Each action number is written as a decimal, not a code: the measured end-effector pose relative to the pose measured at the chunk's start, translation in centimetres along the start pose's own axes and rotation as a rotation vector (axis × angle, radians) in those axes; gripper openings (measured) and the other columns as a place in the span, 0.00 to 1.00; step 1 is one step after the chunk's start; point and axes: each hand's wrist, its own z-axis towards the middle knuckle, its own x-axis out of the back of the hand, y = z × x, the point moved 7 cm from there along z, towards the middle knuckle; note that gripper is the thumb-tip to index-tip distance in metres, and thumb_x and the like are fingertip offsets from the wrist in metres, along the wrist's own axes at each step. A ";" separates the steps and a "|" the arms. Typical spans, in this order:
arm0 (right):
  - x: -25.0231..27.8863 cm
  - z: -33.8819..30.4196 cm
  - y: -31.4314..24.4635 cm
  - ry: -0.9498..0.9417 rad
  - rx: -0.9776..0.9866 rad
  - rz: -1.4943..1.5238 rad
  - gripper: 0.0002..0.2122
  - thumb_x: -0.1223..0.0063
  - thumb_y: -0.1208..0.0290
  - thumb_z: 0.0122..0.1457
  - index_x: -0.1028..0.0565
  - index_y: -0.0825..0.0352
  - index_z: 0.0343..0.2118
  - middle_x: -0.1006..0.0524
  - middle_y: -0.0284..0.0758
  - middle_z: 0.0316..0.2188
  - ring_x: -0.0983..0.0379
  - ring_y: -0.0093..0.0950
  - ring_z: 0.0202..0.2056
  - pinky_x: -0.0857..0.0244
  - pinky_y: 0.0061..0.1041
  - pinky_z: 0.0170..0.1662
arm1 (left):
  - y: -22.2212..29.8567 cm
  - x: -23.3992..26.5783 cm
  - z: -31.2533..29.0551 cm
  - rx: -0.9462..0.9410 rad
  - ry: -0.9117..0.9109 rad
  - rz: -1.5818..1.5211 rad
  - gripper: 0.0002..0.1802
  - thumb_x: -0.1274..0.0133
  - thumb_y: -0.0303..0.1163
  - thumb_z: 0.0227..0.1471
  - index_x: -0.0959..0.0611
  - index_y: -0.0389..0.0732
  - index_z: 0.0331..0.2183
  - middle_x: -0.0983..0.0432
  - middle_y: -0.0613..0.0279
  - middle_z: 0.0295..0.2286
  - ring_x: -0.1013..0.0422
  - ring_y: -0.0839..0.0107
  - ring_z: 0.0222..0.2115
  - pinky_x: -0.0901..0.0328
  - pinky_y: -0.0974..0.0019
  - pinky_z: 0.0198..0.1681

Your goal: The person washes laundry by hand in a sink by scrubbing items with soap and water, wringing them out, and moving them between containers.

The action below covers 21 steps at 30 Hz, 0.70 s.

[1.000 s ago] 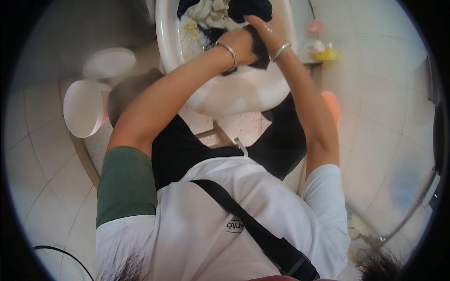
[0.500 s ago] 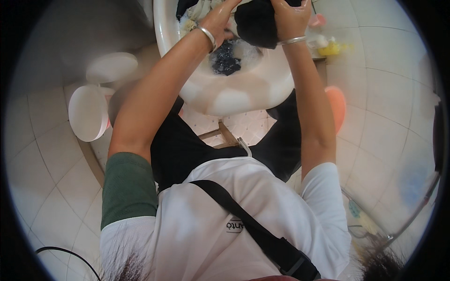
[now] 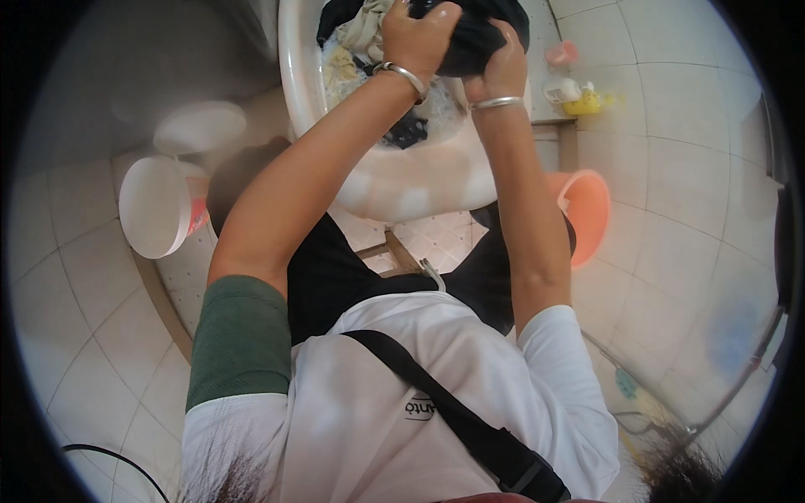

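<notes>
A wet black cloth [image 3: 478,42] is bunched up between both hands over a large white basin [image 3: 402,180]. My left hand [image 3: 419,40], a silver bangle at its wrist, grips the cloth's left side with the thumb across it. On the near right side, my right hand [image 3: 503,71] holds the same cloth, its fingers partly hidden by the fabric. Beneath them, foamy water [image 3: 444,109] fills the basin. Light-coloured garments [image 3: 362,33] and a dark piece of cloth [image 3: 408,132] lie soaking in it.
Beside my left arm are a white bucket [image 3: 153,208] and another white container [image 3: 201,126]. An orange bucket [image 3: 591,218] is past my right forearm. A pink cup [image 3: 563,54], a white bottle [image 3: 560,90] and a yellow bottle [image 3: 584,103] are right of the basin.
Both hands have come closer together around the black cloth. My left hand has moved right onto it, and my right hand has shifted left and slightly nearer to me.
</notes>
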 end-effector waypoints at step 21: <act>1.1 2.4 0.8 -0.219 0.018 -1.199 0.15 0.51 0.71 0.40 0.28 0.72 0.32 0.26 0.47 0.30 0.29 0.32 0.33 0.37 0.28 0.37 | -0.1 -0.5 -2.4 -0.368 -0.531 1.171 0.07 0.57 0.29 0.42 0.26 0.37 0.25 0.29 0.54 0.23 0.32 0.56 0.23 0.35 0.59 0.26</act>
